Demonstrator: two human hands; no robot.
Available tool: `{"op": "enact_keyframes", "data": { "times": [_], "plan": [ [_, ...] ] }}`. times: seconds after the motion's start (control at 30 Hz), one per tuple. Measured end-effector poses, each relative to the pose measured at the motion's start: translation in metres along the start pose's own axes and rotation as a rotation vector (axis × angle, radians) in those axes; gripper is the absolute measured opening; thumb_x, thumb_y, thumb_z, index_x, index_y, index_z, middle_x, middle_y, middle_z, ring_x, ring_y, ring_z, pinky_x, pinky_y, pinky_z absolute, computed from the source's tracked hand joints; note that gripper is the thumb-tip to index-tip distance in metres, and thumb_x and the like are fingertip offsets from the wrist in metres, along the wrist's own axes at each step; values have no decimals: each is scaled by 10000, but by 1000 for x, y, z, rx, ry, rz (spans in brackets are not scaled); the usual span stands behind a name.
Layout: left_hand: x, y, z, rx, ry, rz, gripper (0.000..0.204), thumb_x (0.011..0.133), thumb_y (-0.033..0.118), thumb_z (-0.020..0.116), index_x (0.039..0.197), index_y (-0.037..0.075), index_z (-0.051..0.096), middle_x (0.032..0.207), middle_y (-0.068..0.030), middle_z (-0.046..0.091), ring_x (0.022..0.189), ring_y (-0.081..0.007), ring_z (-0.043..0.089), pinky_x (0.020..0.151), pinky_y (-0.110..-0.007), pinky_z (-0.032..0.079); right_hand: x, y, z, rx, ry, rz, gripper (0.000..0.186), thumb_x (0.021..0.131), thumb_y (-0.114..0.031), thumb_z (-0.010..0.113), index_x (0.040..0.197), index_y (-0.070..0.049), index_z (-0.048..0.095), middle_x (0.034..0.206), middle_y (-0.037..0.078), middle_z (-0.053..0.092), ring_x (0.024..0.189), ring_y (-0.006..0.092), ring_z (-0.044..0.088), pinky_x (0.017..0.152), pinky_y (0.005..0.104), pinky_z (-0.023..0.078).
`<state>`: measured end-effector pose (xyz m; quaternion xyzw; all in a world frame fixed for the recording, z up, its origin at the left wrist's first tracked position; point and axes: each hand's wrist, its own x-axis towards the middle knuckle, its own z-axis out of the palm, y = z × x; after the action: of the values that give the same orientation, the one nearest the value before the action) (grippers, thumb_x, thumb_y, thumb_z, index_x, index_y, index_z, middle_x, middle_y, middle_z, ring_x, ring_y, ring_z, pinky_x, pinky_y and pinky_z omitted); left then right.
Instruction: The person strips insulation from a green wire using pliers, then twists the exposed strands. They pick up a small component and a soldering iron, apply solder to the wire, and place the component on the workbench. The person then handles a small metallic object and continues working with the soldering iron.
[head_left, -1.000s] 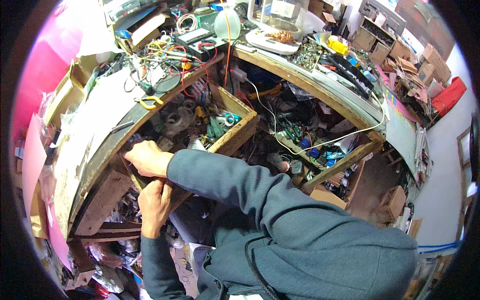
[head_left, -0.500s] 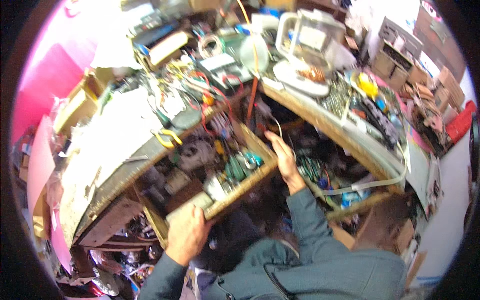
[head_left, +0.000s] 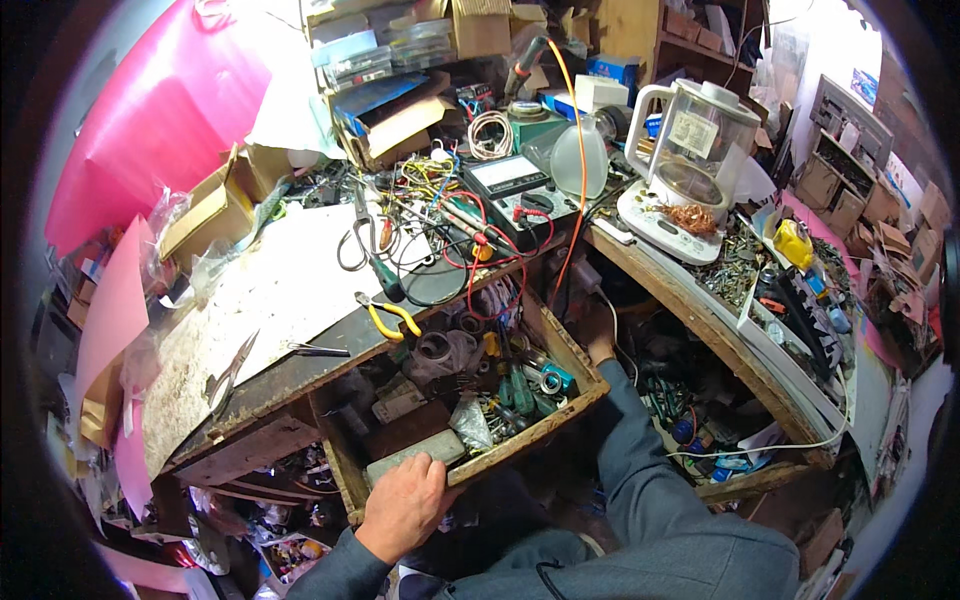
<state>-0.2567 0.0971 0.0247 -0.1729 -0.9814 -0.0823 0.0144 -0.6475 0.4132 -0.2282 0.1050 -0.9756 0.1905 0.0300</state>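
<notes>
A wooden drawer (head_left: 545, 432) stands pulled out from under the workbench. My left hand (head_left: 405, 505) is closed over the left part of its front edge, with the fingertips beside a flat grey block (head_left: 415, 458) inside. Beyond the drawer's right side, my right hand (head_left: 598, 338) reaches into the dark gap under the bench; its fingers are hidden. The drawer holds green-handled tools (head_left: 517, 390), a clear plastic bag (head_left: 470, 422), a shiny metal ring (head_left: 552, 380) and loose small parts. A white cable (head_left: 618, 335) hangs close to my right hand.
Yellow-handled pliers (head_left: 388, 316) lie at the bench's front edge. Behind them are scissors (head_left: 358, 235), tangled leads and a multimeter (head_left: 520, 195). A glass kettle on a white base (head_left: 672, 222) stands at the right. Another open drawer (head_left: 765, 483) lies right of my forearm.
My right hand has left the drawer's front right corner and gone deeper under the bench beside it. My left hand stays on the front edge. The view has shifted and sharpened.
</notes>
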Motion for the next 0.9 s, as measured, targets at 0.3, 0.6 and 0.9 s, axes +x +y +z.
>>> {"op": "enact_keyframes", "data": {
  "times": [0.3, 0.6, 0.9],
  "plan": [
    [8, 4, 4, 5, -24, -68, 337, 831, 282, 756, 875, 32, 534, 870, -139, 532, 813, -331, 591, 670, -434, 495, 13, 25, 47, 1805, 146, 284, 314, 1043, -347, 552, 1182, -95, 678, 1061, 5, 705, 880, 143, 645, 737, 329, 540],
    [11, 5, 9, -3, 1, -52, 335, 824, 243, 762, 869, 14, 521, 871, -148, 517, 810, -342, 574, 669, -434, 485, -54, 14, 32, 945, 290, 293, 470, 989, -475, 614, 1089, -23, 696, 838, 35, 649, 725, 141, 581, 624, 339, 431],
    [1, 4, 6, 0, -10, -69, 332, 830, 247, 749, 916, 16, 527, 896, -154, 521, 843, -343, 577, 702, -432, 486, -162, -14, 108, 562, 320, 170, 350, 1051, -313, 457, 1219, -44, 605, 988, 171, 631, 877, 321, 611, 775, 485, 491]
  ]
}}
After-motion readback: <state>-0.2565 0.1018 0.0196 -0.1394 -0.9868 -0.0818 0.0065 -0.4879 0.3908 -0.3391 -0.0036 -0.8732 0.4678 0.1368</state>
